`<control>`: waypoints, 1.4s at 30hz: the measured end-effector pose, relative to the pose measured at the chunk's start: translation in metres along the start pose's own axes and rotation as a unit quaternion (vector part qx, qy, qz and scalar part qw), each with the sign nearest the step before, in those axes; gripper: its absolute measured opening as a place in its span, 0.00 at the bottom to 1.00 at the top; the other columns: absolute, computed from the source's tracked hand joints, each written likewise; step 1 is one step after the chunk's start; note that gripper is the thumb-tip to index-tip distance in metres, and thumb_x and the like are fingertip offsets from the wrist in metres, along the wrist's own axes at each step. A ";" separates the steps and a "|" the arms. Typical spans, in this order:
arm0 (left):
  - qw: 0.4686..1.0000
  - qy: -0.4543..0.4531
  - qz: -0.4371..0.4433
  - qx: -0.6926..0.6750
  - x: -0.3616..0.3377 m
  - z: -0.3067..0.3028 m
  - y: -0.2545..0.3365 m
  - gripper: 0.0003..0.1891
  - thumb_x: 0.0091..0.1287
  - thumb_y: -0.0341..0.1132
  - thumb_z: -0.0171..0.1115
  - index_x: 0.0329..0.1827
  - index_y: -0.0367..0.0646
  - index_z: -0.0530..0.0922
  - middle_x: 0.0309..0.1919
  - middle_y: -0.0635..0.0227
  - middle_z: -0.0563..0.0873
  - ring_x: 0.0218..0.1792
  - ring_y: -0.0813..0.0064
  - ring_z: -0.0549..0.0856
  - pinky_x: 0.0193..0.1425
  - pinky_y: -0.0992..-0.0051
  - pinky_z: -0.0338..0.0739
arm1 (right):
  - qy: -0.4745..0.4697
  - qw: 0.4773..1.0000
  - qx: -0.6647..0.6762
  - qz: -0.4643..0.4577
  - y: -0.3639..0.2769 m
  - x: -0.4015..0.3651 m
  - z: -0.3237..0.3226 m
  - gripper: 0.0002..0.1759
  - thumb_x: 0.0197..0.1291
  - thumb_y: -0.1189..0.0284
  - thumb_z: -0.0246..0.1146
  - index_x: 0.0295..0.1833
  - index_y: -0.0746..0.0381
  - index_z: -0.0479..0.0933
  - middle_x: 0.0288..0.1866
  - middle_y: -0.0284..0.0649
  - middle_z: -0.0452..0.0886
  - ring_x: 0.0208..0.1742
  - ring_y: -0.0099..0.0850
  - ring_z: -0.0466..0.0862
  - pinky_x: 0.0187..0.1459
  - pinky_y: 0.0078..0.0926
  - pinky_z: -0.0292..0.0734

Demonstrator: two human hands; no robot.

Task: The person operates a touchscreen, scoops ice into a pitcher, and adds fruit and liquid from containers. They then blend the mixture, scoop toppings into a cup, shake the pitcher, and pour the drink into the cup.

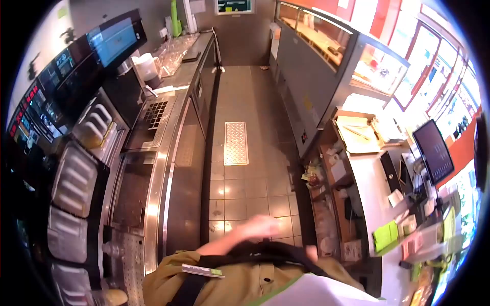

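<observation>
My left hand [261, 227] is held out in front of my body, over the tiled floor. It is smeared by motion, so its fingers do not show clearly, and no object can be made out in it. Of my right hand [311, 252], only a small part shows, close to my body on the right, with the fingers hidden. A dark band of cloth [265, 250] crosses my brown shirt between the two hands. Below it lies a white sheet or cloth with a green edge [321, 291]. A badge [203, 271] sits on my shirt at the left.
A narrow aisle [245, 199] runs ahead, with a metal floor plate [236, 143]. Along the left stand a steel counter [153, 204], lidded clear containers [76, 178] and a drain grate [155, 114]. To the right are a counter [365, 188], a monitor [434, 152], an open cardboard box [357, 133] and shelves [326, 204].
</observation>
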State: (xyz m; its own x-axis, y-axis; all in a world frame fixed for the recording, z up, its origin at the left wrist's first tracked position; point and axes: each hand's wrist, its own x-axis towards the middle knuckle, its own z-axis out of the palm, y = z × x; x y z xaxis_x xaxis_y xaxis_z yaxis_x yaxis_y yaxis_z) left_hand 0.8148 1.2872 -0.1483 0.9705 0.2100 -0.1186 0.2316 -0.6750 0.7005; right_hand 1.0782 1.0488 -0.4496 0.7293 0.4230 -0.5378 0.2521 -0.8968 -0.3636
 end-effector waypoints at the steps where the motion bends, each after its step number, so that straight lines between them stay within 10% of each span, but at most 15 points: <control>1: 0.997 0.047 -0.060 0.028 0.002 -0.033 -0.043 0.21 0.57 0.42 0.57 0.52 0.41 0.72 0.44 0.55 0.79 0.47 0.54 0.77 0.50 0.62 0.72 | 0.008 0.998 0.024 -0.056 -0.086 0.043 -0.011 0.13 0.51 0.64 0.56 0.36 0.61 0.79 0.32 0.46 0.81 0.34 0.41 0.81 0.37 0.35 0.75; 5: 0.903 0.256 -0.342 0.040 -0.034 -0.147 -0.202 0.21 0.56 0.44 0.58 0.49 0.41 0.72 0.45 0.50 0.78 0.48 0.53 0.76 0.50 0.61 0.72 | 0.018 0.914 0.136 -0.382 -0.438 0.207 -0.039 0.13 0.53 0.67 0.54 0.38 0.63 0.78 0.27 0.47 0.80 0.31 0.37 0.82 0.35 0.31 0.76; 9: 0.867 0.050 -0.496 -0.011 0.014 -0.280 -0.332 0.26 0.55 0.48 0.59 0.51 0.41 0.71 0.47 0.49 0.78 0.49 0.52 0.77 0.52 0.59 0.71 | -0.093 0.874 0.216 -0.424 -0.637 0.295 -0.062 0.12 0.54 0.73 0.50 0.24 0.63 0.77 0.14 0.37 0.75 0.17 0.26 0.76 0.19 0.25 0.72; 11: 0.890 0.128 -0.427 0.096 0.097 -0.348 -0.383 0.21 0.55 0.44 0.58 0.48 0.41 0.74 0.42 0.50 0.80 0.44 0.55 0.79 0.48 0.61 0.73 | -0.127 0.911 0.244 -0.308 -0.648 0.353 -0.047 0.12 0.50 0.73 0.50 0.19 0.61 0.76 0.15 0.37 0.77 0.14 0.25 0.75 0.15 0.28 0.68; 14: 0.950 0.240 -0.198 0.015 0.223 -0.462 -0.407 0.20 0.58 0.38 0.57 0.52 0.42 0.71 0.41 0.57 0.80 0.45 0.57 0.78 0.46 0.64 0.73 | -0.023 0.715 -0.191 -0.672 -0.541 0.483 -0.003 0.11 0.50 0.65 0.54 0.21 0.57 0.77 0.17 0.36 0.74 0.18 0.29 0.73 0.20 0.33 0.67; 15: 0.944 0.328 -0.038 0.022 0.260 -0.488 -0.417 0.22 0.58 0.41 0.58 0.54 0.42 0.70 0.42 0.55 0.78 0.45 0.57 0.77 0.48 0.65 0.72 | -0.095 0.845 -0.198 -0.488 -0.532 0.468 -0.012 0.11 0.50 0.65 0.54 0.22 0.57 0.77 0.18 0.36 0.75 0.20 0.30 0.73 0.21 0.34 0.67; 17: 0.969 0.147 0.045 -0.192 0.320 -0.546 -0.450 0.29 0.62 0.43 0.56 0.65 0.46 0.60 0.54 0.53 0.73 0.54 0.64 0.74 0.58 0.69 0.67 | -0.144 0.972 -0.147 -0.112 -0.565 0.472 -0.039 0.11 0.51 0.65 0.54 0.23 0.58 0.76 0.20 0.37 0.75 0.22 0.32 0.74 0.23 0.34 0.68; 21: 0.992 -0.059 -0.032 -0.104 0.400 -0.672 -0.574 0.34 0.61 0.44 0.57 0.68 0.49 0.54 0.51 0.53 0.74 0.46 0.57 0.78 0.50 0.65 0.72 | -0.126 0.982 -0.142 -0.009 -0.679 0.561 -0.056 0.11 0.52 0.64 0.54 0.26 0.59 0.76 0.24 0.39 0.76 0.26 0.35 0.75 0.28 0.35 0.69; 24: 0.963 0.042 -0.244 0.108 0.455 -0.771 -0.676 0.31 0.59 0.46 0.57 0.63 0.43 0.61 0.51 0.50 0.74 0.53 0.54 0.73 0.55 0.63 0.70 | -0.102 0.984 -0.144 -0.035 -0.792 0.663 -0.072 0.11 0.52 0.64 0.55 0.28 0.60 0.75 0.26 0.40 0.77 0.30 0.38 0.76 0.32 0.35 0.71; 31: 0.915 0.299 -0.209 -0.174 0.455 -0.972 -0.853 0.27 0.59 0.41 0.59 0.60 0.40 0.67 0.51 0.53 0.77 0.51 0.66 0.77 0.53 0.71 0.72 | 0.145 0.870 -0.122 -0.455 -1.305 0.919 -0.107 0.13 0.54 0.63 0.55 0.33 0.62 0.73 0.33 0.43 0.78 0.37 0.44 0.77 0.40 0.37 0.73; 36: 0.764 0.445 -0.458 -0.094 0.404 -1.088 -1.009 0.24 0.58 0.43 0.59 0.54 0.39 0.72 0.40 0.57 0.82 0.42 0.68 0.81 0.47 0.71 0.74 | -0.068 0.869 0.089 -0.482 -1.719 0.949 -0.069 0.13 0.51 0.65 0.60 0.38 0.61 0.78 0.35 0.46 0.79 0.38 0.41 0.79 0.41 0.35 0.73; 37: 0.732 0.508 -0.453 -0.034 0.398 -1.151 -1.069 0.22 0.59 0.41 0.59 0.54 0.39 0.72 0.38 0.58 0.82 0.38 0.72 0.80 0.44 0.74 0.73 | 0.031 0.768 0.074 -0.636 -1.822 0.965 -0.040 0.11 0.51 0.67 0.62 0.36 0.63 0.78 0.32 0.44 0.80 0.36 0.34 0.80 0.38 0.28 0.74; 42: 0.720 0.617 -0.306 -0.089 0.458 -1.351 -1.145 0.18 0.62 0.35 0.57 0.54 0.37 0.72 0.41 0.64 0.80 0.40 0.80 0.77 0.46 0.79 0.71 | 0.018 0.767 0.111 -0.631 -2.007 1.000 -0.054 0.12 0.51 0.67 0.62 0.39 0.62 0.78 0.37 0.44 0.78 0.39 0.36 0.79 0.42 0.29 0.74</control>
State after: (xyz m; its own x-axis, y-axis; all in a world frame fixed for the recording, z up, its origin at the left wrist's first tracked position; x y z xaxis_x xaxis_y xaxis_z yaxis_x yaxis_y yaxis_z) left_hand 0.9030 3.1118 -0.0534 -0.1336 0.9718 0.1945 0.4713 -0.1103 0.8750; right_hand 1.3357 3.2643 -0.2169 0.0113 0.9290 0.3700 0.6608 0.2708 -0.7000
